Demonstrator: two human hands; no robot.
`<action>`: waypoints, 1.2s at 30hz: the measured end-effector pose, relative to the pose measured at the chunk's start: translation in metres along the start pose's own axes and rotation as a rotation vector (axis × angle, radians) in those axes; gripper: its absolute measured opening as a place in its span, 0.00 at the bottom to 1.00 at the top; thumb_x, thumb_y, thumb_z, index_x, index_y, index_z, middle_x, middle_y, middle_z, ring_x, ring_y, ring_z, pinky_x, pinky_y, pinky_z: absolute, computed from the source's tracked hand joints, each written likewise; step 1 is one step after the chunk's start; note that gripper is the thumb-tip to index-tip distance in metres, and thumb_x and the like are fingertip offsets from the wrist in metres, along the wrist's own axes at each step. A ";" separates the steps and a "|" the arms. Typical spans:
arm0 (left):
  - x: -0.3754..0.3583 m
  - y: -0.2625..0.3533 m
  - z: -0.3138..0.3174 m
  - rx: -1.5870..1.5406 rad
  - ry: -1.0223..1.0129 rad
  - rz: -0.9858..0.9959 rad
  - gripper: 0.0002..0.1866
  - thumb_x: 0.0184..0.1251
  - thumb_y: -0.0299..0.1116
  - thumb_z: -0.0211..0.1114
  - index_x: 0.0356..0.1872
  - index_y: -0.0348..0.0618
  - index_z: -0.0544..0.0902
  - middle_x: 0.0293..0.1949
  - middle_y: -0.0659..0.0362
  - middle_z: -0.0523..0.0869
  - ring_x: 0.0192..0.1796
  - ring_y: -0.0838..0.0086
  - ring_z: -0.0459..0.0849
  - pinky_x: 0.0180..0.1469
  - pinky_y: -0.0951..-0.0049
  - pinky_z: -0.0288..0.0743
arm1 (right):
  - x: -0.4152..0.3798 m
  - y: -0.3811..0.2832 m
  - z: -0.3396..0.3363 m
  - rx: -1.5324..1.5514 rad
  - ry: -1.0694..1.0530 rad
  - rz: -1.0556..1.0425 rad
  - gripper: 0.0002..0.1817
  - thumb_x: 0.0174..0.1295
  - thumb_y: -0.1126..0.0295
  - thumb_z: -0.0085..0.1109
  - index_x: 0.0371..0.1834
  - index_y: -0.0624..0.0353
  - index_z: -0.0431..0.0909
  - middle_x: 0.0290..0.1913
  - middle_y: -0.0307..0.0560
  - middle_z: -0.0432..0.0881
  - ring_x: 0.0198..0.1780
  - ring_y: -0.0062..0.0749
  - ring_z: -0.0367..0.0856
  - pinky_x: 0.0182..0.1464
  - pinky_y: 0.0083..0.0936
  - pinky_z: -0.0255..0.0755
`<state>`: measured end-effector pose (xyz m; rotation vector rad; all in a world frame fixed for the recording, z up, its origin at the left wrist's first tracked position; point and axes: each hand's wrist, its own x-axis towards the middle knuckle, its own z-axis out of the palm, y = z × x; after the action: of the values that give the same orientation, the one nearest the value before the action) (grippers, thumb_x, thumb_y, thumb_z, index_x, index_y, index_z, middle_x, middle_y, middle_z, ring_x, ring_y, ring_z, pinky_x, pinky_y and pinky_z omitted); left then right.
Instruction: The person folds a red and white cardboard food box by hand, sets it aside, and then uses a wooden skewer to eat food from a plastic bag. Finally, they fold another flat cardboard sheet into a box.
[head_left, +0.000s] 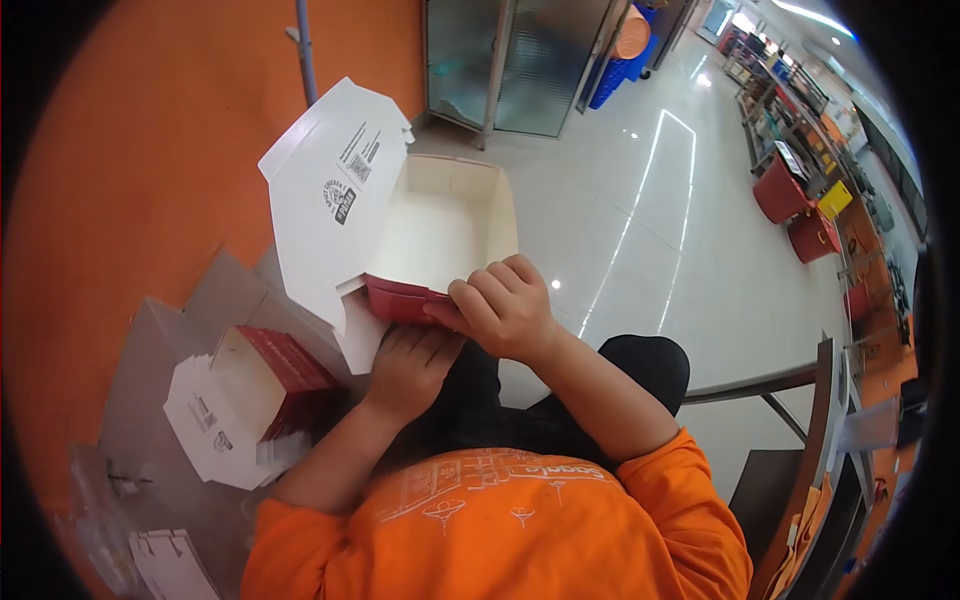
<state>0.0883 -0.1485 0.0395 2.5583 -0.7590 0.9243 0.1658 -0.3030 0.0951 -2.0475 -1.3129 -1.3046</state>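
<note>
An open paperboard box [440,215], cream inside and red outside, is held up in front of my body. Its white printed lid [325,190] is folded out to the left. My right hand [505,310] grips the near right corner of the red wall, fingers curled over it. Below the near side of the box, my left hand [415,370] presses against its underside, with the fingertips partly hidden.
A large cardboard carton [165,345] at the left holds a nested stack of similar open boxes [285,380]. White flat pieces [170,565] lie at lower left. At right are a table frame [820,400], shelving and red bins [780,190].
</note>
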 end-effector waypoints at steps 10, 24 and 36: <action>-0.002 -0.005 0.003 -0.011 0.056 -0.013 0.15 0.55 0.29 0.58 0.45 0.43 0.82 0.37 0.58 0.81 0.39 0.65 0.78 0.43 0.65 0.74 | 0.003 0.000 0.010 -0.027 -0.010 -0.060 0.15 0.47 0.61 0.71 0.25 0.54 0.73 0.18 0.33 0.67 0.21 0.25 0.67 0.28 0.23 0.59; 0.001 -0.006 -0.003 -0.063 0.012 -0.098 0.12 0.58 0.30 0.58 0.44 0.41 0.80 0.42 0.53 0.80 0.46 0.57 0.79 0.51 0.58 0.71 | 0.054 -0.018 -0.019 0.073 -0.613 -0.067 0.17 0.54 0.63 0.61 0.48 0.43 0.74 0.30 0.38 0.71 0.23 0.29 0.76 0.27 0.26 0.72; -0.028 -0.018 -0.050 -0.197 0.352 -0.496 0.32 0.52 0.44 0.72 0.53 0.39 0.67 0.48 0.52 0.71 0.50 0.63 0.73 0.51 0.63 0.67 | 0.057 0.002 0.010 0.270 -0.544 -0.066 0.15 0.53 0.61 0.64 0.41 0.51 0.74 0.31 0.42 0.74 0.23 0.35 0.76 0.27 0.29 0.74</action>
<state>0.0554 -0.1011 0.0555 2.1710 -0.0980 1.0236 0.1795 -0.2682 0.1392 -2.2524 -1.6828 -0.5550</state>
